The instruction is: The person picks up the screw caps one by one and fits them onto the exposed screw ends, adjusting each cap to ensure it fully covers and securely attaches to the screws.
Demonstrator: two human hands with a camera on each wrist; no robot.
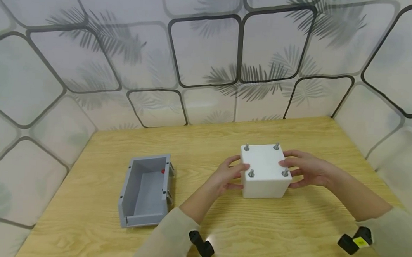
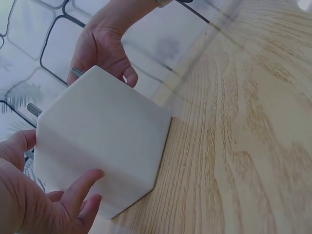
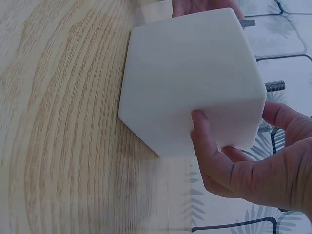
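Note:
A white block [image 1: 265, 162] stands on the wooden table, with a metal threaded stud [image 1: 251, 173] sticking up near each corner of its top. From the left, my left hand [image 1: 229, 173] holds it, thumb on the top edge and fingers against the side. My right hand [image 1: 306, 170] grips the opposite side, its thumb likewise over the top edge. In the left wrist view the block [image 2: 105, 131] shows smooth side faces and its lower edge on the wood. The right wrist view has the fingertips [image 3: 199, 119] pressed to a side face of the block [image 3: 190, 73].
A grey plastic bin [image 1: 124, 196] sits on the table to the left, with a small red spot [image 1: 163, 171] at its inner right wall. Patterned panels [image 1: 210, 51] with leaf prints enclose the table [image 1: 209, 140] at the back and sides.

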